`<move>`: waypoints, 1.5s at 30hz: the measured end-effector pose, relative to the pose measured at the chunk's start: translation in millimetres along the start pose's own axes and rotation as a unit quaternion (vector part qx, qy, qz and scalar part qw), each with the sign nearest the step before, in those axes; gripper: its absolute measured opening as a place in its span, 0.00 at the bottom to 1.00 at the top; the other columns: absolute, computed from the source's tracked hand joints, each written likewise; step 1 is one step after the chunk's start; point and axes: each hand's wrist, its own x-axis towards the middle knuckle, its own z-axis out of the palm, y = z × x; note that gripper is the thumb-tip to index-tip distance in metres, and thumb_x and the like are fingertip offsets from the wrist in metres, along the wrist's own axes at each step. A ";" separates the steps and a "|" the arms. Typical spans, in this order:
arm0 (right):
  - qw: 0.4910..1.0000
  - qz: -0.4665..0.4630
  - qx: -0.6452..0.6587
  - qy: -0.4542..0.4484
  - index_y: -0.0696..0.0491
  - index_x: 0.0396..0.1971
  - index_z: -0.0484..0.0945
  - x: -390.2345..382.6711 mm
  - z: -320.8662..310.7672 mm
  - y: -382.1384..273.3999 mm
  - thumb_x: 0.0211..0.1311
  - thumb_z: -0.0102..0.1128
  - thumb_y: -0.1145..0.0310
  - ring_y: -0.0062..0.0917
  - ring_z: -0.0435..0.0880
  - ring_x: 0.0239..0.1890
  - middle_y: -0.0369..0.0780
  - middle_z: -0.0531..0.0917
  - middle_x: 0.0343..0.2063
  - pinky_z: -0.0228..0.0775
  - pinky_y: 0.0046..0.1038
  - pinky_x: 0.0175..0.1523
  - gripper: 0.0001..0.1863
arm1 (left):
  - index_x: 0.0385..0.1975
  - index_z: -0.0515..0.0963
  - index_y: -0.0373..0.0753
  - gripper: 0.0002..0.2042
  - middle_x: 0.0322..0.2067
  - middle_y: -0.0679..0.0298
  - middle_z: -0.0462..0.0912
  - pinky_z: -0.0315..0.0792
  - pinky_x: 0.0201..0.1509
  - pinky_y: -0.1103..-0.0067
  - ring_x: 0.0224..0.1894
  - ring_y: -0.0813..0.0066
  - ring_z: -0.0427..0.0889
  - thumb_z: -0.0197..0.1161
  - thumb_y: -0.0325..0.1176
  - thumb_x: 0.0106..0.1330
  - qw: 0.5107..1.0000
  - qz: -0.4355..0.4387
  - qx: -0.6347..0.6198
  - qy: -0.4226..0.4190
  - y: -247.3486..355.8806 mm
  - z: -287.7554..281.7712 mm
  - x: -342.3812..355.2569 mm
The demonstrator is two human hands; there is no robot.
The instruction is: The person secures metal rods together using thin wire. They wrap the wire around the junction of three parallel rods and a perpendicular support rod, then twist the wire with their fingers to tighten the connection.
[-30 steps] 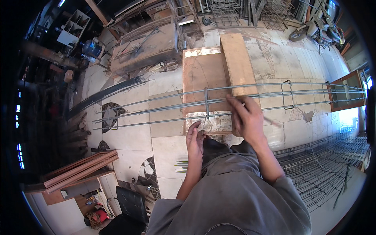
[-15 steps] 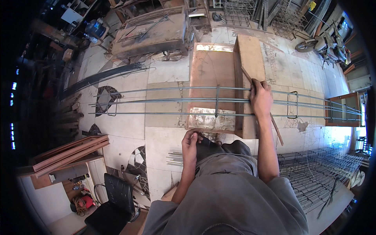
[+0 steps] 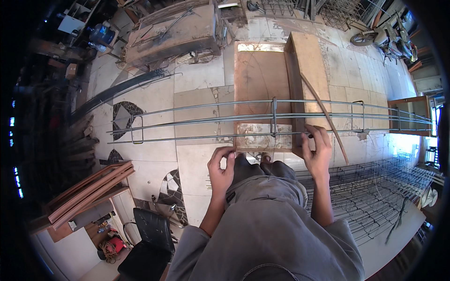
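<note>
A long cage of thin steel rods (image 3: pixel 201 123) with bent wire stirrups runs across in front of me. It rests over a shallow wooden frame (image 3: pixel 236 84) and the box-like wooden board (image 3: pixel 309 61) at its right. My right hand (image 3: pixel 318 152) is at the nearest rod, thumb and fingers curled round a small dark thing that I cannot make out. My left hand (image 3: pixel 220 169) is half closed beside the frame's near left corner; what its fingers hold, if anything, is hidden. A thin wooden stick (image 3: pixel 323 110) lies slantwise across the rods, apart from both hands.
Wire-mesh cages (image 3: pixel 375 192) are stacked at the right. A black chair (image 3: pixel 149 234) and reddish wooden frames (image 3: pixel 91 189) stand at the lower left. A wooden workbench (image 3: pixel 173 40) and a bundle of dark rods (image 3: pixel 122 91) lie farther off. A motorcycle (image 3: pixel 386 42) stands far right.
My right hand has left the wooden stick and come nearer, to the closest rod. The stick stays lying over the rods. My left hand has shifted slightly left, and the view has moved a little.
</note>
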 end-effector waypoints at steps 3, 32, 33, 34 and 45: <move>0.997 0.067 0.012 0.032 0.59 0.46 0.82 -11.8 -9.1 -3.1 0.63 0.64 0.77 0.37 0.83 0.37 0.47 0.83 0.37 0.75 0.35 0.43 0.12 | 0.46 0.80 0.32 0.11 0.39 0.52 0.84 0.76 0.48 0.71 0.42 0.59 0.84 0.64 0.31 0.68 0.985 -0.074 0.096 -0.123 -42.7 -31.5 -30.1; 0.877 0.045 -0.332 -0.345 0.63 0.53 0.78 303.8 326.5 101.0 0.65 0.53 0.60 0.50 0.83 0.55 0.59 0.83 0.49 0.76 0.45 0.58 0.24 | 0.51 0.79 0.30 0.15 0.40 0.54 0.87 0.78 0.47 0.73 0.42 0.69 0.85 0.61 0.34 0.72 0.900 -0.428 0.072 0.032 -248.6 -197.2 -270.4; 0.903 0.041 -0.303 -0.301 0.62 0.50 0.78 302.1 320.7 92.2 0.65 0.54 0.60 0.52 0.83 0.52 0.60 0.83 0.45 0.76 0.47 0.56 0.23 | 0.50 0.79 0.30 0.14 0.39 0.55 0.86 0.77 0.46 0.73 0.41 0.69 0.84 0.60 0.34 0.72 0.906 -0.401 0.072 0.113 -245.6 -202.7 -262.8; 0.927 0.037 -0.276 -0.252 0.62 0.48 0.78 305.9 310.9 86.8 0.64 0.55 0.60 0.54 0.83 0.49 0.60 0.84 0.42 0.76 0.49 0.54 0.21 | 0.48 0.79 0.30 0.13 0.37 0.56 0.86 0.77 0.46 0.73 0.40 0.70 0.84 0.60 0.34 0.73 0.908 -0.366 0.067 0.192 -232.0 -206.5 -238.1; 0.937 -0.342 -0.036 -0.062 0.53 0.52 0.71 300.1 187.2 -225.5 0.63 0.61 0.66 0.52 0.84 0.40 0.50 0.84 0.41 0.77 0.50 0.45 0.19 | 0.40 0.79 0.30 0.07 0.31 0.64 0.81 0.74 0.40 0.81 0.34 0.80 0.78 0.61 0.28 0.73 0.941 0.057 -0.053 0.330 7.5 -251.8 63.7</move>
